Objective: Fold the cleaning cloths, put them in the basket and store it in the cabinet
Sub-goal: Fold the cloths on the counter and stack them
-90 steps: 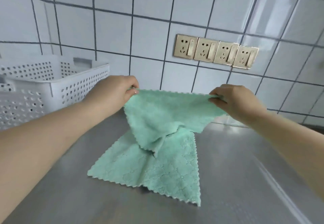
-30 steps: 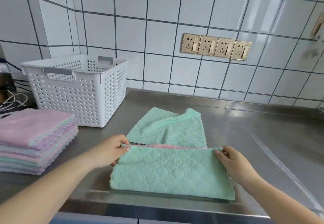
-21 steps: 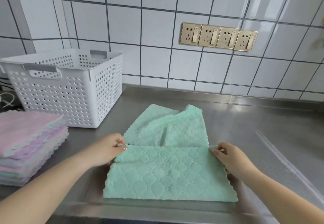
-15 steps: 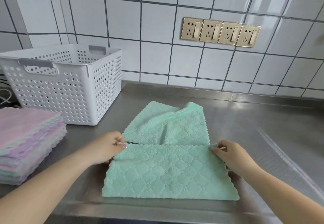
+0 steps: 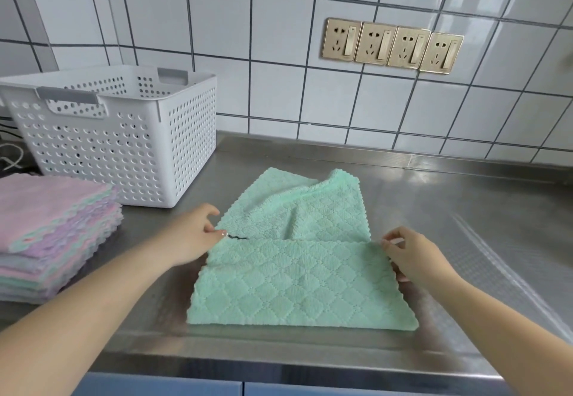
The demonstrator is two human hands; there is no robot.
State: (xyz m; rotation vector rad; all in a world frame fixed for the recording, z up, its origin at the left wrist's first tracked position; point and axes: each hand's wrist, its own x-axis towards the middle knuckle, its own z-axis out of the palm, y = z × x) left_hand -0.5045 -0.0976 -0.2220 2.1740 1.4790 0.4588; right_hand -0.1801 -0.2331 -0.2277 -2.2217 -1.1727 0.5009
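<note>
Cloth (image 5: 297, 284) between left hand (image 5: 189, 237), right hand (image 5: 412, 259)

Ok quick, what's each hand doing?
Left hand: pinching the folded green cloth's left corner.
Right hand: pinching its right corner.

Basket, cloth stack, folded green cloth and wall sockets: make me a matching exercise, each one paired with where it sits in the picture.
Things:
1. white basket
2. stack of cloths
3. folded green cloth
4. gold sockets

Places:
A. on the tiled wall, upper right
B. between the two hands, near the counter's front edge
C. far left of the counter, in front of the basket
D. back left of the counter, against the wall

Pairs: 1-D, 2-C, 3-B, 4-A
</note>
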